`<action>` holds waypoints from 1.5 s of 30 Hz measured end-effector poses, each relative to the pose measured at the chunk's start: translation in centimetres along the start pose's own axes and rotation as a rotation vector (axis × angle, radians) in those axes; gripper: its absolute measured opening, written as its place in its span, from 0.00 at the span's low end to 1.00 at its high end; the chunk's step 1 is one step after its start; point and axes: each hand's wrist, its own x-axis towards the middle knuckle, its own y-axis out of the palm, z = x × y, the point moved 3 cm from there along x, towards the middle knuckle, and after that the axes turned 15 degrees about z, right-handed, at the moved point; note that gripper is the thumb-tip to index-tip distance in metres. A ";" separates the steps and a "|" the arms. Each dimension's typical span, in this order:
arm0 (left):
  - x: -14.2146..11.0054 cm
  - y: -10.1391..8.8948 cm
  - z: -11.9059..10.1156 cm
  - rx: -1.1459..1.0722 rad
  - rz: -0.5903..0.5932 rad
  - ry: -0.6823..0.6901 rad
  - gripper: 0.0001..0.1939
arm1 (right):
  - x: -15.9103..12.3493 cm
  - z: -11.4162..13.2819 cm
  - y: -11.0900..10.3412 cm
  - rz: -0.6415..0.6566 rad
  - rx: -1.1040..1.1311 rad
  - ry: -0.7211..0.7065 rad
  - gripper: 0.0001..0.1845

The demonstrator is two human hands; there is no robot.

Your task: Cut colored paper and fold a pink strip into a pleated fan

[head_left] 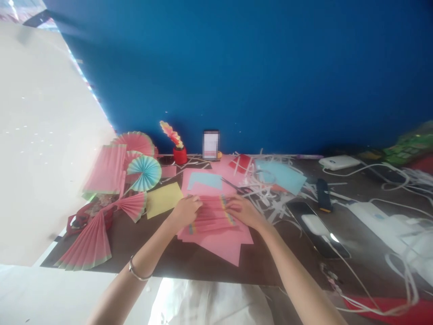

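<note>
A pleated sheet of pink paper (211, 213) with yellow and blue stripes along its side edges lies in front of me, its folds running from side to side. My left hand (187, 210) grips its left edge with the fingers curled. At the right edge, my right hand (244, 210) pinches the folds between thumb and fingers. Beneath it are flat pink sheets (227, 253). Just beyond the hands rest a light blue paper piece (205, 180) and dark scissors (233, 185), partly among paper strips. A yellow sheet (164, 199) lies beside my left hand.
Folded paper fans (145, 173) crowd the left side of the table. A red pot (180, 155) and a phone (211, 145) stand near the blue wall. White paper strips (279, 203) are strewn to the right, with another phone (318, 230), a power strip (382, 225) and tangled cables.
</note>
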 end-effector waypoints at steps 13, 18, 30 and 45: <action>4.8 0.2 -2.4 -0.154 -0.064 0.199 0.11 | -0.3 -2.2 0.7 -0.192 -0.111 0.040 0.04; 5.2 0.7 -2.1 -0.247 -0.106 0.108 0.08 | -0.4 -2.3 0.8 -0.227 -0.001 0.087 0.04; 5.4 1.0 -1.5 -0.330 -0.119 0.166 0.14 | -0.7 -1.2 0.9 -0.268 -0.106 0.048 0.07; 5.2 1.4 -1.3 -0.270 -0.155 0.204 0.13 | -0.4 -1.7 1.3 -0.285 -0.233 -0.008 0.08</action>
